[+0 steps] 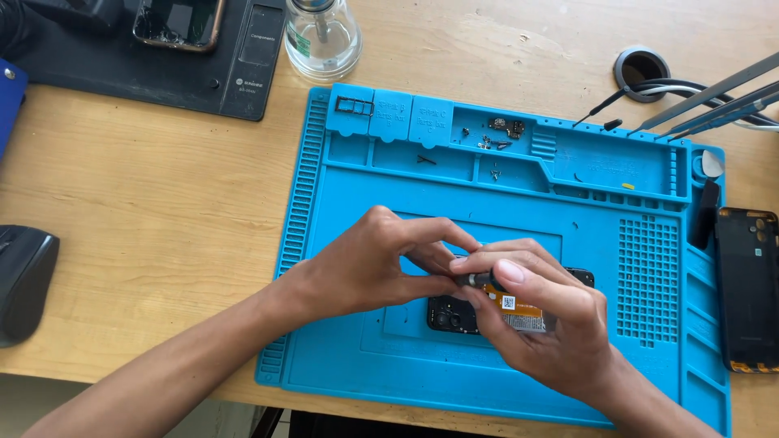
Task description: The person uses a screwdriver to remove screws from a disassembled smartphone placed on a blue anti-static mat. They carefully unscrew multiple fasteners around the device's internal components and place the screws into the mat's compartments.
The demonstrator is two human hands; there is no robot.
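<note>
An opened black smartphone (451, 312) lies on the blue silicone repair mat (341, 203), its battery with an orange strip and white label (519, 312) partly showing. My right hand (552, 324) grips a small dark tool (479, 279) over the phone's upper part. My left hand (373, 264) comes in from the left, its fingertips pinching at the tool's tip right above the phone. Both hands cover most of the phone.
Small screws and parts (499, 134) lie in the mat's top trays. A black phone back cover (748, 288) rests at the right edge. Tweezers (714, 97) and cables lie top right, a glass bottle (322, 36) and another phone (178, 23) top left, a dark mouse (23, 280) far left.
</note>
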